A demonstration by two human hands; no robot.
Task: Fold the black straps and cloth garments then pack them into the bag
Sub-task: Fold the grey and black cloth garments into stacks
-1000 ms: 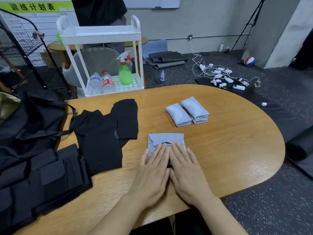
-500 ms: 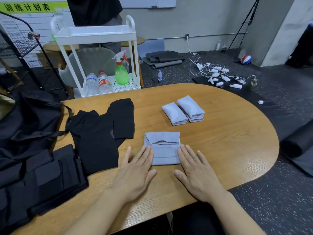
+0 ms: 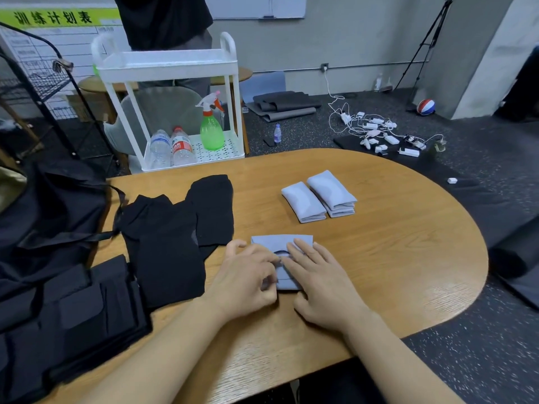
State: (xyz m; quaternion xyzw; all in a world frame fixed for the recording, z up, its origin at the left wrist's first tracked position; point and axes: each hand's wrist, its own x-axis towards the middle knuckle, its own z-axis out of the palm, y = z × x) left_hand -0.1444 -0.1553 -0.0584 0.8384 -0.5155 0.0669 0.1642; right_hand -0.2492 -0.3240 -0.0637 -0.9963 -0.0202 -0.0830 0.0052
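Roughly midway, judging from the single head view: two folded grey cloths [image 3: 319, 196] lie side by side right of centre on the wooden table [image 3: 408, 258], while a third grey cloth [image 3: 281, 243] sits at lower centre, partly folded and under both hands. To the left of it, black garments [image 3: 175, 237] lie spread out and unfolded, and a stack of black straps [image 3: 73, 310] rests at the lower left edge. The black bag [image 3: 49, 205] slumps at the far left, with nothing plainly packed into it, so the remaining folding and all the packing look to be ahead.

As for the hands, the left hand [image 3: 248, 281] has its fingers curled and seems to pinch the near left edge of the grey cloth, though the exact grip is hard to make out. The right hand [image 3: 320, 275] lies flat, fingers straight, pressing on the cloth's right side.
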